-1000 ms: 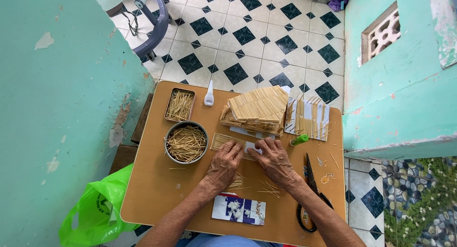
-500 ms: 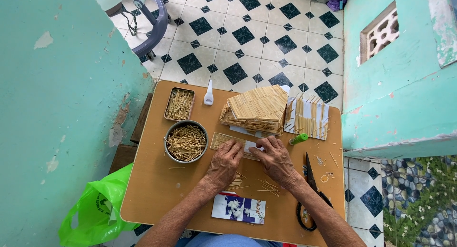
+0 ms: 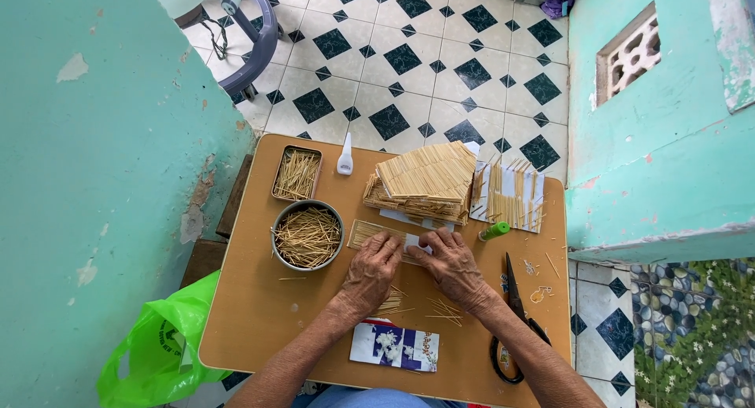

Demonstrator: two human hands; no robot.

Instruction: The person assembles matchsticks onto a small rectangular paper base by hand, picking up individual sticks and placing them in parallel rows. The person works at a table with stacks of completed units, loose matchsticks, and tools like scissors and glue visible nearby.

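Pale straw-coloured sticks, thin as toothpicks, fill this view from above a small brown table (image 3: pixel 259 329). Our left hand (image 3: pixel 371 268) and right hand (image 3: pixel 450 266) lie side by side, palms down, fingers spread and pressing flat on a narrow strip of sticks (image 3: pixel 370 233) glued side by side onto white card. Neither hand is closed around anything; both simply hold the strip down.

The strip lies just beyond our fingertips and partly under them. Its long axis runs left to right across the table, one end poking out past our left hand, the other hidden beneath our right. The single sticks in it run the short way, pointing away from us.

Beyond our left hand sits a round metal bowl (image 3: pixel 307 235) of loose sticks, and farther off a rectangular tin (image 3: pixel 296 174) of more. Beyond our right hand rises a stack of finished stick panels (image 3: pixel 425 180), with a green glue stick (image 3: pixel 495 231) just beside our right fingertips. Black scissors (image 3: pixel 513 321) lie along our right wrist. Loose sticks (image 3: pixel 440 310) are scattered under our palms, near a printed card (image 3: pixel 395 347).

We judge that uneven pressure could slide the strip sideways and skew the sticks. A drifting wrist could also nudge the scissors, or sweep the loose sticks off the near edge.
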